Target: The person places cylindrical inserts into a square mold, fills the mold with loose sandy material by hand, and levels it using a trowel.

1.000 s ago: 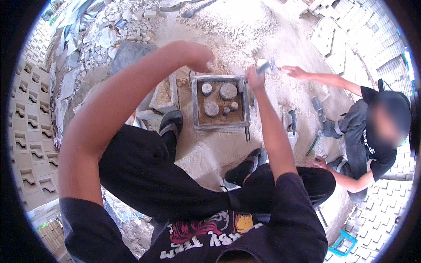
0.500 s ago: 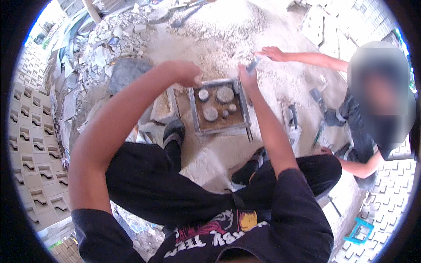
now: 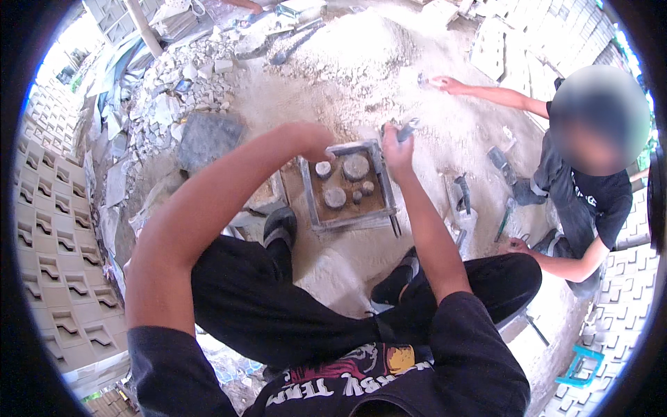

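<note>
A square frame (image 3: 312,207) lies on the ground before me, filled with brown sand (image 3: 347,201). Several round pale discs of different sizes sit in the sand, among them a large disc (image 3: 356,166) and a mid-sized one (image 3: 335,198). My left hand (image 3: 314,142) is at the frame's far left corner, its fingers curled and partly hidden; what they hold, if anything, does not show. Just outside the far right corner, my right hand (image 3: 398,149) is closed round a short grey tool (image 3: 408,129) whose pale end sticks out above the fist.
Beyond the frame rises a pile of white powder (image 3: 361,43); stone rubble (image 3: 163,104) and a dark slab (image 3: 208,139) lie to its left. At right a co-worker (image 3: 580,201) crouches, one hand (image 3: 451,85) stretched over the powder. Hand tools (image 3: 464,193) lie between us.
My left hand has come nearer and slightly right, closer to the frame's corner. My right hand has lowered a little with the tool. The co-worker's outstretched hand has drawn back to the right.
</note>
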A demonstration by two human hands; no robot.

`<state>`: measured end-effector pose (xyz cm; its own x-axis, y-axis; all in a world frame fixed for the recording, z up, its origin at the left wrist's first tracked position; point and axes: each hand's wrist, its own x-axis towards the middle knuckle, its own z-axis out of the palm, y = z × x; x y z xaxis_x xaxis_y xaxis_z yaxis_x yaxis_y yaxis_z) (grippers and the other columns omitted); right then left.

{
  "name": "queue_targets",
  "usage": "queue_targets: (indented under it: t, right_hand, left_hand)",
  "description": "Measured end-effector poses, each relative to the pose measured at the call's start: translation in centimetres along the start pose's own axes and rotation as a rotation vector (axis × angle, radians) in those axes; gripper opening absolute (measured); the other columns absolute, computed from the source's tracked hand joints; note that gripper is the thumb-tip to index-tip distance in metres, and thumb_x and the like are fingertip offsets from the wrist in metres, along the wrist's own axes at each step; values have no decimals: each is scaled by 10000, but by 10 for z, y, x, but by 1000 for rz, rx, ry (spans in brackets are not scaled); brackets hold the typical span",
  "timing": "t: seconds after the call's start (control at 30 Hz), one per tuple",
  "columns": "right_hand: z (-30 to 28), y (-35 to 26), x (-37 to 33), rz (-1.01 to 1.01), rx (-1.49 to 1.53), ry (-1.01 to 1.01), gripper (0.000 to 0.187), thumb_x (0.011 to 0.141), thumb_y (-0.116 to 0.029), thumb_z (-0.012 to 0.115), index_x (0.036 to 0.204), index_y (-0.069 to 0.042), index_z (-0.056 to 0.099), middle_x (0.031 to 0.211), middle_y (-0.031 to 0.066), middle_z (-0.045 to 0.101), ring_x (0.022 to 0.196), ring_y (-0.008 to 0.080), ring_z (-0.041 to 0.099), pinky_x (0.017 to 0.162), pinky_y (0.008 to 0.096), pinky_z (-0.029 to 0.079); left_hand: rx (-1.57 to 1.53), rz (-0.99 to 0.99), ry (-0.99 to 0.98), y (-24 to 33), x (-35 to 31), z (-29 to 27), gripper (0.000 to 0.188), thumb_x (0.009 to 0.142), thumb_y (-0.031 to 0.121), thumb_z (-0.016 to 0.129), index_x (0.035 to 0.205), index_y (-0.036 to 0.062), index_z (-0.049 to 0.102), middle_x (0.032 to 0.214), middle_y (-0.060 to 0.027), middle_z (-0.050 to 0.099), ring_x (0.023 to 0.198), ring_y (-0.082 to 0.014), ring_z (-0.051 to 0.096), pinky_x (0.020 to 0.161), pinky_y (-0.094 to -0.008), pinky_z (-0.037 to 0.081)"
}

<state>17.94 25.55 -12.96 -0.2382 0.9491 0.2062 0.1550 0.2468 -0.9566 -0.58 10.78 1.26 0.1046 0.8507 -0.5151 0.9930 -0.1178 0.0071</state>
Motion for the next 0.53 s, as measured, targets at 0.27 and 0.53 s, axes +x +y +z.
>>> queue_targets:
  t: [0.27,0.53]
  right_hand:
    - [-15,-34,-35,-22,191,-56,378,928,-302,588,646,-54,543,547,10,498,471,108,452,465,275,365]
    - [-29,-26,-30,-16,141,-38,417,916,-311,624,1083,72,627,911,194,674,893,178,644,838,264,476]
  left_hand:
    - [21,122,-20,11,12,7,407,903,427,553,1109,90,650,1057,-181,663,996,-368,625,861,-468,496]
    - [50,79,-67,21,11,3,460,902,455,551,1137,68,633,1091,-191,655,1043,-346,619,888,-459,488]
